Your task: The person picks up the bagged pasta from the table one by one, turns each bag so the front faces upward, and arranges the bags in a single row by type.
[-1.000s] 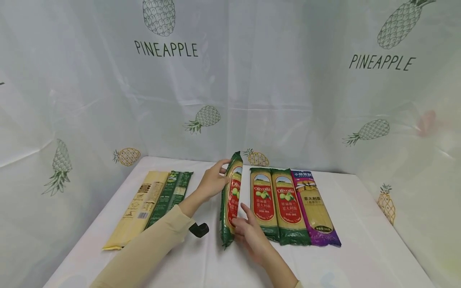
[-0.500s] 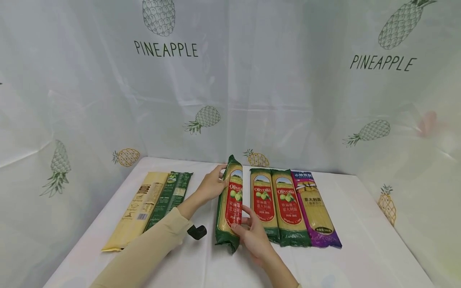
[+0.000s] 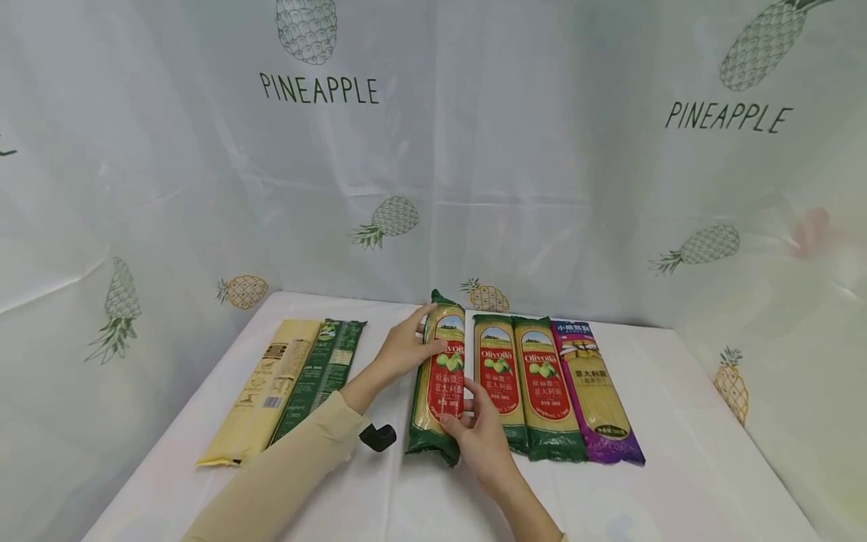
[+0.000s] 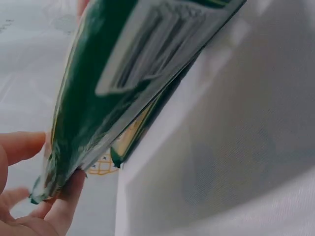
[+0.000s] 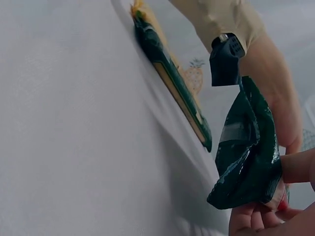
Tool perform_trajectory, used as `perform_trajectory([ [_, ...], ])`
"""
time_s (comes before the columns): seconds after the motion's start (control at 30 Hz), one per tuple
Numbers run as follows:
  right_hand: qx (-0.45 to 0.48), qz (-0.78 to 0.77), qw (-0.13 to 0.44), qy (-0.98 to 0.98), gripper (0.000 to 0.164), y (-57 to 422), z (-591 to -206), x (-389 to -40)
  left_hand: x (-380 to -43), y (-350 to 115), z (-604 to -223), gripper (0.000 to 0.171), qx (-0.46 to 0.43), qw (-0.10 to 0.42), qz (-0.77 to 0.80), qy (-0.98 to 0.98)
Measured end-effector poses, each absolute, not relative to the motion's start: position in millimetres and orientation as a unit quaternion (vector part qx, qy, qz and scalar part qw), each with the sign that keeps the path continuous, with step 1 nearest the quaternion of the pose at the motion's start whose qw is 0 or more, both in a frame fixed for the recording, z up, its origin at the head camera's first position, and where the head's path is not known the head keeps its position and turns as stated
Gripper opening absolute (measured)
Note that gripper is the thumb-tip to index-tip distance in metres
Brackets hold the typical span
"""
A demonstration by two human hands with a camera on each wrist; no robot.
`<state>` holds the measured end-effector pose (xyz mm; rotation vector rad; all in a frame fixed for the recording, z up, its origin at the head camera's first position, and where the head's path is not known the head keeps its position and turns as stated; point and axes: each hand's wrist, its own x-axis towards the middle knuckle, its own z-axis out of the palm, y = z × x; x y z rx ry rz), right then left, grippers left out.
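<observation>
Both hands hold a green-and-gold spaghetti pack [image 3: 433, 399] with a red label, tilted above the white table. My left hand [image 3: 403, 348] grips its upper left side, thumb across the front. Lower down on the right edge, my right hand [image 3: 484, 440] pinches it, thumb on the front and fingers behind. In the left wrist view, the green back of the pack [image 4: 83, 98] with its barcode panel slants over the cloth. The right wrist view shows the crimped green end of the pack [image 5: 248, 157] beside the right fingers [image 5: 298, 167].
Right of the hands lie two matching spaghetti packs [image 3: 499, 369] side by side, then a purple-and-gold pasta pack [image 3: 599, 399]. At left, a yellow pack [image 3: 260, 399] lies against a dark green pack [image 3: 325, 373]. A pineapple-print curtain [image 3: 508, 188] stands behind the table.
The held spaghetti pack has turned from edge-on so its front label faces the head camera. My right hand has gone from spread fingers near its lower edge to gripping it.
</observation>
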<state>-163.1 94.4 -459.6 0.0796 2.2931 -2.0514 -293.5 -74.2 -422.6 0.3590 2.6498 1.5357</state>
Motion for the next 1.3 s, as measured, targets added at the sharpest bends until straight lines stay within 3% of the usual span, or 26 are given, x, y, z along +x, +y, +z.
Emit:
perform_trajectory([
  [0.17, 0.024, -0.648, 0.009, 0.761, 0.076, 93.3, -460.0, -162.5, -292.4, -70.5, -424.6, 0.089, 0.092, 0.023, 0.517, 0.851],
  [0.8, 0.017, -0.607, -0.018, 0.795, 0.075, 91.0, -458.8, -162.8, -288.0, -71.5, -433.3, 0.079, 0.03, 0.03, 0.609, 0.792],
  [1.03, 0.015, -0.63, -0.001, 0.776, 0.076, 94.5, -459.0, -162.5, -281.6, -67.0, -429.4, 0.077, 0.025, 0.034, 0.634, 0.773],
  [1.3, 0.012, -0.686, 0.057, 0.725, 0.081, 101.2, -459.0, -167.9, -282.0, -71.4, -428.6, 0.078, 0.03, 0.035, 0.674, 0.737],
])
